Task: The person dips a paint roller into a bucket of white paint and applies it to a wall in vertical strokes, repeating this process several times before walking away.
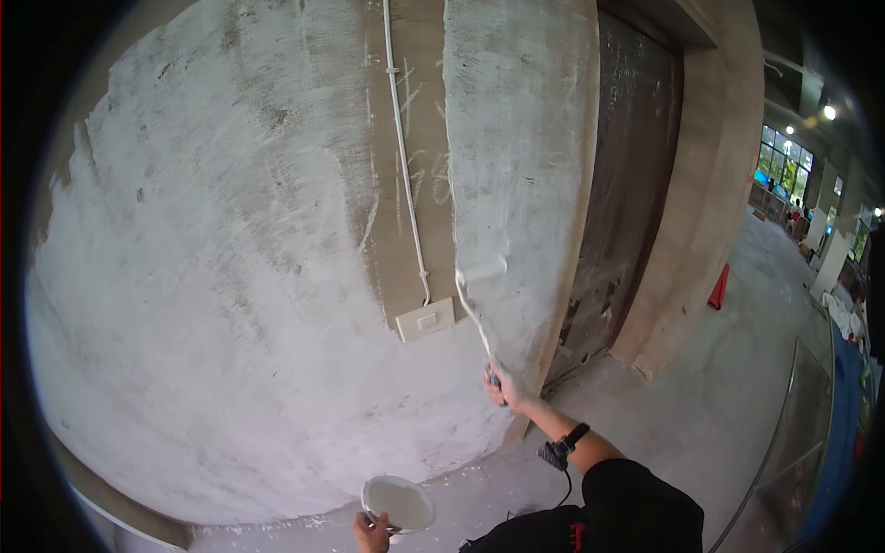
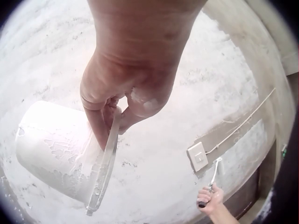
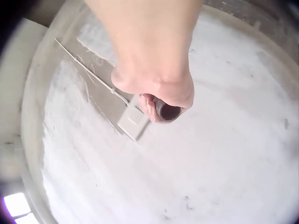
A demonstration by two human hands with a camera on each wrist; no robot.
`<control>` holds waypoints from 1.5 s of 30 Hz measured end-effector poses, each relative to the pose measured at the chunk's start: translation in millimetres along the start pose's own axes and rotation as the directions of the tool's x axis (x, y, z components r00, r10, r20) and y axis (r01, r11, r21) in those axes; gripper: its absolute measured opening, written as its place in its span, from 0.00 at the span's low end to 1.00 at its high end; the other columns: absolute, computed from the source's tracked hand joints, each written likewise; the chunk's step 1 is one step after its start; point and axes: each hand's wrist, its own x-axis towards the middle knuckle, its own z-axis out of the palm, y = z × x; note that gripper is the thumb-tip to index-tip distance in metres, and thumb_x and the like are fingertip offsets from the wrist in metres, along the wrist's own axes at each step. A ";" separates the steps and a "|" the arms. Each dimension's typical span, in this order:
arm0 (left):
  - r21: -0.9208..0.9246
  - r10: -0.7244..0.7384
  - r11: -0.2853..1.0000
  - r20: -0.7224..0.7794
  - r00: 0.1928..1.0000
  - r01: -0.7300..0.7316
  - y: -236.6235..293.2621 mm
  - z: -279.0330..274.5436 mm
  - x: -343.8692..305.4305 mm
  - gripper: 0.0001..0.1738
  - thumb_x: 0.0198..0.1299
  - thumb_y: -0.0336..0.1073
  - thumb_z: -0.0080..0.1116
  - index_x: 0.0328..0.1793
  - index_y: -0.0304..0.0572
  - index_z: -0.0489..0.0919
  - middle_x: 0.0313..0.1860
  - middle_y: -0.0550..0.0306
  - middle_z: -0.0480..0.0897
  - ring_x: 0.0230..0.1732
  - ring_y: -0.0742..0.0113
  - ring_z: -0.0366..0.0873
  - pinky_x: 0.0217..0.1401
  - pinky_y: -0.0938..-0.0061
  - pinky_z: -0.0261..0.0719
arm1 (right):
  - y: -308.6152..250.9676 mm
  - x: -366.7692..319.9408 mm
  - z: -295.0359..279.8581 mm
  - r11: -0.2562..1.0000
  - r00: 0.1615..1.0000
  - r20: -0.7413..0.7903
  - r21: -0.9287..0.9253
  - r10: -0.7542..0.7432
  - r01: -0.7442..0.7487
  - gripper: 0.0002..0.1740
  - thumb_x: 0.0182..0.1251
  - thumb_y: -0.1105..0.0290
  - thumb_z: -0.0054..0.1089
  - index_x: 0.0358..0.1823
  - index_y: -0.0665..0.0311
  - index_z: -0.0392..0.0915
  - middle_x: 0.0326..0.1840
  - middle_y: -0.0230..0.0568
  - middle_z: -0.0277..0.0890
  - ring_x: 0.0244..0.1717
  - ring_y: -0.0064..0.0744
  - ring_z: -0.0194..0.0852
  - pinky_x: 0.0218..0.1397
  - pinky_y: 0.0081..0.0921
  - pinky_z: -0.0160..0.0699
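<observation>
Left hand [image 1: 371,533], we're pinching the plastic bucket [image 2: 58,149] by its probably slippery rim [image 2: 103,171]; right hand [image 1: 506,383], we're gripping the likely light, stiff paint roller [image 1: 476,314] by its handle [image 2: 202,204].

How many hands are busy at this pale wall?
2. In the head view, the left hand grips the white bucket near the bottom edge; the right hand holds the paint roller, right of the switch plate.

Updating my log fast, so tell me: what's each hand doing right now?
Left hand: closed, holding the white bucket by its rim.
Right hand: closed, holding a roller by its handle.
</observation>
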 end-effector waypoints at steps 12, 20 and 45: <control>0.271 0.009 0.962 0.044 0.999 -0.021 21.8 14.1 -9.9 0.15 0.63 0.35 0.60 0.41 0.29 0.69 0.33 0.46 0.77 0.30 0.58 0.83 0.28 0.71 0.82 | -1.7 21.5 -66.1 1.000 0.988 -0.153 -0.009 -0.019 0.018 0.26 0.67 0.31 0.42 0.31 0.45 0.67 0.13 0.18 0.52 0.09 0.15 0.43 0.12 0.18 0.42; 0.353 0.045 0.934 0.053 0.998 -0.061 19.0 18.4 1.0 0.15 0.63 0.36 0.61 0.39 0.31 0.69 0.29 0.46 0.78 0.29 0.58 0.83 0.25 0.71 0.79 | -215.8 37.6 14.4 0.941 0.937 0.079 0.019 -0.340 0.339 0.27 0.71 0.36 0.42 0.29 0.53 0.66 0.12 0.21 0.54 0.08 0.17 0.46 0.11 0.20 0.47; 0.233 -0.035 0.972 0.072 0.997 0.017 28.0 31.0 -2.5 0.13 0.62 0.34 0.61 0.36 0.34 0.68 0.29 0.49 0.77 0.29 0.61 0.82 0.27 0.72 0.80 | -246.9 36.8 -45.2 0.948 0.948 0.082 -0.067 -0.307 0.313 0.30 0.68 0.32 0.41 0.27 0.51 0.66 0.12 0.20 0.53 0.08 0.15 0.45 0.11 0.19 0.44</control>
